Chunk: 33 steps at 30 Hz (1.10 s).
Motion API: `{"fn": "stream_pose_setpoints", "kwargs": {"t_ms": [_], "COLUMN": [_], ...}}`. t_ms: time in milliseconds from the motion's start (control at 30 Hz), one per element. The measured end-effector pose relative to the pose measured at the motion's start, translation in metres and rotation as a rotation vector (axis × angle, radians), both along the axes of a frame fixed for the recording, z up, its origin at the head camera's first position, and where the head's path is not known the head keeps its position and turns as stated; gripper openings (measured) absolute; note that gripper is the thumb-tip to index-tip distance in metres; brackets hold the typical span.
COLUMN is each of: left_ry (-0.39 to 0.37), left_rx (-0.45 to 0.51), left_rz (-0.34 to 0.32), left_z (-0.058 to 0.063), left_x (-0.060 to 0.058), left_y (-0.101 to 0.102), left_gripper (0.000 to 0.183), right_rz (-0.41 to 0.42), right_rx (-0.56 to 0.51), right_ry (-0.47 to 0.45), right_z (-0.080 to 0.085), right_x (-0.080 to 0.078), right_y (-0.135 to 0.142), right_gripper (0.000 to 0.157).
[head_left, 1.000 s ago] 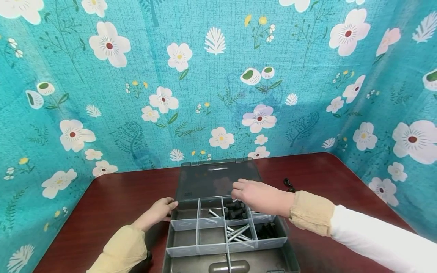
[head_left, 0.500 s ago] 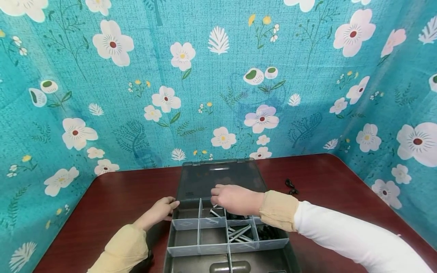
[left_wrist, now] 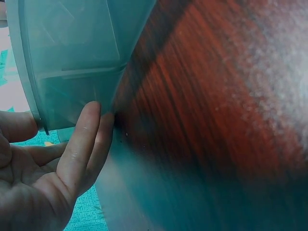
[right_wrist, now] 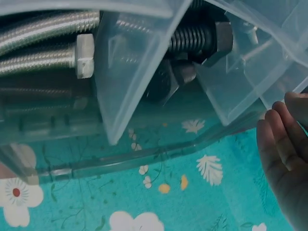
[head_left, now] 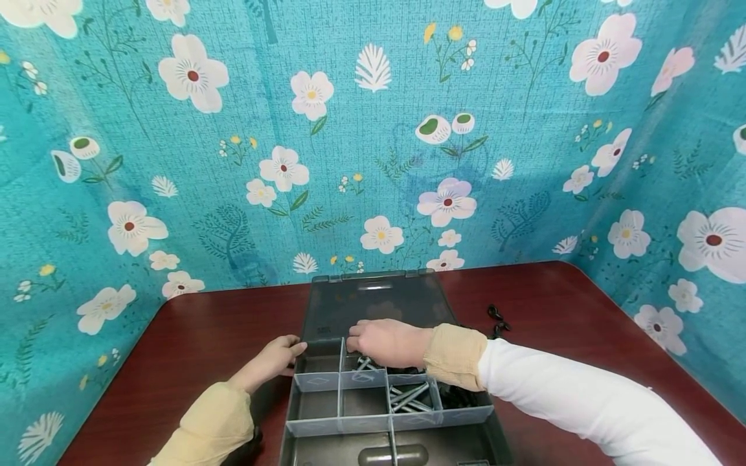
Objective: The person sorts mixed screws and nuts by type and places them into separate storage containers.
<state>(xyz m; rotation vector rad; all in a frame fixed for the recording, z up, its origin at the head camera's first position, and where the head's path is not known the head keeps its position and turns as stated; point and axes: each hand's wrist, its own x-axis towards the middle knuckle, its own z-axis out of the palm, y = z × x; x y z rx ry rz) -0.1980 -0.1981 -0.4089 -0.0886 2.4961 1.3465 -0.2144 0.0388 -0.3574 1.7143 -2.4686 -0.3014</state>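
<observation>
A dark translucent compartment box (head_left: 334,427) lies with its lid laid back. At its back left corner my left hand (head_left: 271,364) grips the wall, thumb on the rim and straight fingers along the outer side in the left wrist view. My right hand (head_left: 387,343) is over the back row. Its fingertips are at the second compartment from the left, where silver bolts (head_left: 364,364) lie crossed. In the right wrist view, thumb and fingers (right_wrist: 270,144) are near a divider, with nothing visible between them. Black hex bolts (right_wrist: 224,43) and silver bolts (right_wrist: 85,55) lie in neighbouring compartments.
More silver bolts (head_left: 410,397) and black pieces (head_left: 457,395) fill compartments in the middle row. The open lid (head_left: 373,301) lies behind. Small black items (head_left: 497,317) rest on the red-brown table (head_left: 233,317) at right. A flowered cloth (head_left: 344,162) hangs behind.
My right hand has moved left from the black bolts with a silver bolt and let it go in the second back compartment, beside the one there. The left hand stays at the corner.
</observation>
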Motion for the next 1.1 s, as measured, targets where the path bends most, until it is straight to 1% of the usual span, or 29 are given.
{"fn": "stream_pose_setpoints", "kwargs": {"t_ms": [167, 367, 533, 667, 800, 867, 1000, 1100], "left_ry": [0.0, 0.008, 0.001, -0.01, -0.013, -0.012, -0.011, -0.011], "left_rx": [0.002, -0.002, 0.003, 0.006, 0.002, 0.001, 0.002, 0.007], "left_rz": [-0.007, -0.007, -0.013, -0.016, -0.016, -0.019, -0.019, -0.021], "left_z": [-0.002, -0.002, 0.0, 0.0, 0.001, 0.001, 0.002, 0.002], "left_x": [-0.001, -0.002, -0.002, -0.002, -0.001, 0.0, 0.0, 0.0], "left_y": [-0.001, -0.001, 0.0, -0.001, 0.0, 0.001, 0.001, 0.001], "left_gripper": [0.04, 0.04, 0.041, 0.042, 0.042, 0.042, 0.042, 0.042], "right_rz": [-0.034, -0.038, -0.07, -0.113, -0.18, -0.233, -0.303, -0.33], "right_rx": [-0.008, 0.016, 0.052, 0.063, 0.056, 0.046, 0.025, 0.005], "right_ry": [-0.037, -0.015, -0.012, -0.061, -0.145, -0.192, -0.242, -0.261], "right_z": [0.008, 0.016, 0.021, 0.025, 0.027, 0.029, 0.033, 0.035], "right_x": [-0.005, -0.007, -0.006, -0.007, -0.011, -0.013, -0.016, -0.019], "right_y": [0.01, 0.029, 0.047, 0.061, 0.075, 0.082, 0.095, 0.106], "right_gripper": [0.022, 0.023, 0.021, 0.021, 0.024, 0.024, 0.023, 0.021]}}
